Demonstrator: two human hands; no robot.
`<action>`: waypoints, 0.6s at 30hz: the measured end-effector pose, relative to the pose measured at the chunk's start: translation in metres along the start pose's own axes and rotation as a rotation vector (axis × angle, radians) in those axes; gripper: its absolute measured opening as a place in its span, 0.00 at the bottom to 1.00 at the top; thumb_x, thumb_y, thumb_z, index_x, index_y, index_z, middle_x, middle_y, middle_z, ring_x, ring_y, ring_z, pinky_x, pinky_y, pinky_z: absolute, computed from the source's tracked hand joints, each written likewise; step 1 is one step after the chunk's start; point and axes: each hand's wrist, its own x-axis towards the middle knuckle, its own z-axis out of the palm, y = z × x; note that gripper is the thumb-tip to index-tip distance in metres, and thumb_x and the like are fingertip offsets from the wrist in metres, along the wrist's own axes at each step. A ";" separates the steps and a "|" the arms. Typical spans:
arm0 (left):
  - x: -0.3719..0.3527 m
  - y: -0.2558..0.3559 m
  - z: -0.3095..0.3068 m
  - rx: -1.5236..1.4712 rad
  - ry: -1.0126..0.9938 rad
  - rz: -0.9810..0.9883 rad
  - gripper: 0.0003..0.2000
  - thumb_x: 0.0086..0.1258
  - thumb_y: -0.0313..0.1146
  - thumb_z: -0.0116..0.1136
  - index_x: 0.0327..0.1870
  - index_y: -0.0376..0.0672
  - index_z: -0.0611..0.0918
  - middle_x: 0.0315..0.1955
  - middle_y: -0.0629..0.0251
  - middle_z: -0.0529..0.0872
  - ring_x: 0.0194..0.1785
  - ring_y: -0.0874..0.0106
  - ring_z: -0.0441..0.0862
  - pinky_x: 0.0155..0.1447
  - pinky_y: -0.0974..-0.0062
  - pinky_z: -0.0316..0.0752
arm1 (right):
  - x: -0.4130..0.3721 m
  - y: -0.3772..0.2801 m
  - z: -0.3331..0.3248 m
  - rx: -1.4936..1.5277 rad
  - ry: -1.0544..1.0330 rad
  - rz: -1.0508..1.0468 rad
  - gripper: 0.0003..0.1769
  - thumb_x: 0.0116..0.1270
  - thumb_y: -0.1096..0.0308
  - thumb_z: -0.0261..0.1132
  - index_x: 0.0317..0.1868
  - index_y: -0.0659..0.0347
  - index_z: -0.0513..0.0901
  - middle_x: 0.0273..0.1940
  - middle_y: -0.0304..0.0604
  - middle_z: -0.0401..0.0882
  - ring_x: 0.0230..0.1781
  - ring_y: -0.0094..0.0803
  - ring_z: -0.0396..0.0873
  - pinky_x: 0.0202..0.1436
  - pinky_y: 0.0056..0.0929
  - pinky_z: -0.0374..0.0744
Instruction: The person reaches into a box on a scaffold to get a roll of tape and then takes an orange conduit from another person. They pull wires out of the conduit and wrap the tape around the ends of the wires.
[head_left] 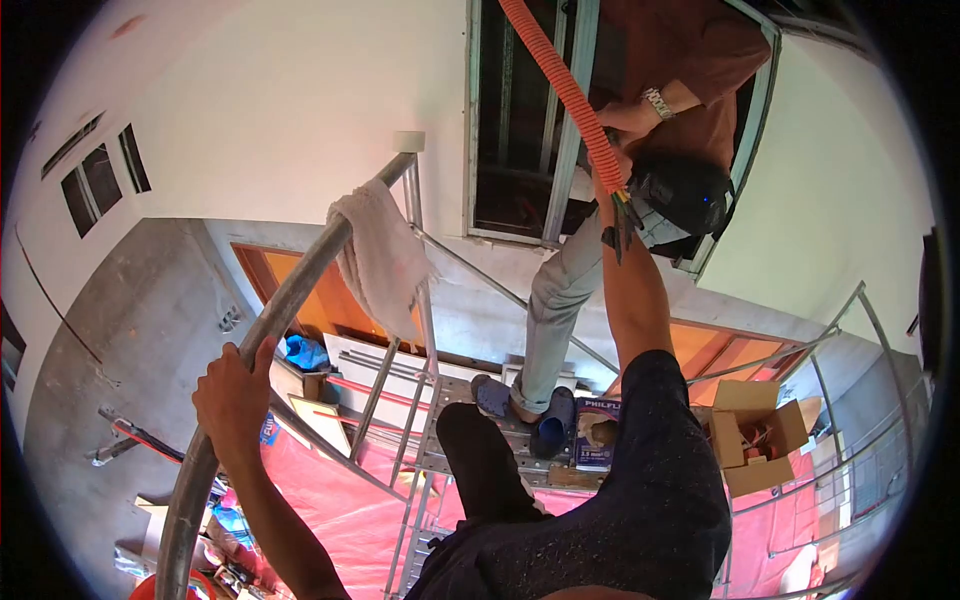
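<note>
My left hand (pixel 235 395) is wrapped round a curved grey metal pipe (pixel 290 290) of the scaffold. At the upper right my right arm reaches up to an orange corrugated conduit (pixel 570 90), and my right hand (pixel 612 185) is mostly hidden behind its lower end. Several dark and coloured wires (pixel 625 222) stick out of that end. Beside it a co-worker in a dark cap (pixel 683 193) leans in the window opening, their hands close to the conduit. A whitish towel (pixel 380 260) hangs over the pipe.
The co-worker's slippers (pixel 552 425) rest on the scaffold platform (pixel 455 440), beside a purple box (pixel 597 435). An open cardboard box (pixel 755 435) stands at the right. A tape roll (pixel 408 141) sits on the pipe's top. Far below lies pink sheeting (pixel 340 510).
</note>
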 end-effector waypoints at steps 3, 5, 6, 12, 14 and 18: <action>-0.002 0.003 0.000 0.020 0.037 0.005 0.31 0.72 0.63 0.43 0.36 0.37 0.78 0.33 0.46 0.85 0.40 0.46 0.84 0.45 0.49 0.77 | 0.013 0.012 -0.001 -0.084 0.094 0.019 0.09 0.50 0.72 0.72 0.32 0.67 0.85 0.29 0.51 0.86 0.30 0.41 0.86 0.35 0.40 0.82; -0.001 0.002 0.001 0.033 0.030 -0.008 0.30 0.72 0.63 0.43 0.37 0.38 0.78 0.33 0.46 0.85 0.41 0.46 0.84 0.45 0.49 0.77 | 0.015 -0.007 -0.006 0.008 0.168 0.140 0.10 0.51 0.73 0.70 0.37 0.63 0.88 0.31 0.53 0.86 0.30 0.46 0.86 0.35 0.41 0.82; 0.000 0.003 0.001 0.036 0.034 -0.013 0.30 0.72 0.63 0.43 0.37 0.38 0.78 0.33 0.46 0.85 0.41 0.46 0.84 0.45 0.49 0.77 | 0.023 -0.001 -0.001 -0.025 0.185 0.075 0.11 0.52 0.74 0.68 0.38 0.62 0.88 0.31 0.53 0.86 0.30 0.46 0.86 0.35 0.41 0.82; 0.000 0.007 0.002 0.077 -0.004 -0.051 0.30 0.71 0.63 0.43 0.38 0.39 0.79 0.33 0.47 0.86 0.42 0.47 0.84 0.46 0.49 0.76 | 0.018 -0.019 -0.011 0.016 0.225 -0.153 0.11 0.58 0.75 0.65 0.41 0.63 0.88 0.29 0.54 0.86 0.28 0.45 0.85 0.33 0.41 0.81; 0.000 0.009 0.000 0.077 -0.003 -0.065 0.30 0.71 0.64 0.44 0.39 0.39 0.79 0.33 0.48 0.86 0.43 0.47 0.84 0.47 0.49 0.75 | -0.003 -0.027 -0.009 0.168 0.159 -0.115 0.09 0.60 0.71 0.65 0.37 0.66 0.88 0.27 0.52 0.85 0.26 0.41 0.84 0.30 0.38 0.80; 0.000 0.009 0.001 0.069 -0.002 -0.077 0.31 0.71 0.65 0.43 0.39 0.40 0.79 0.35 0.48 0.86 0.45 0.47 0.83 0.49 0.48 0.74 | -0.091 -0.007 -0.020 -0.207 -0.195 -0.019 0.12 0.64 0.64 0.63 0.35 0.66 0.85 0.25 0.44 0.81 0.24 0.33 0.80 0.29 0.33 0.77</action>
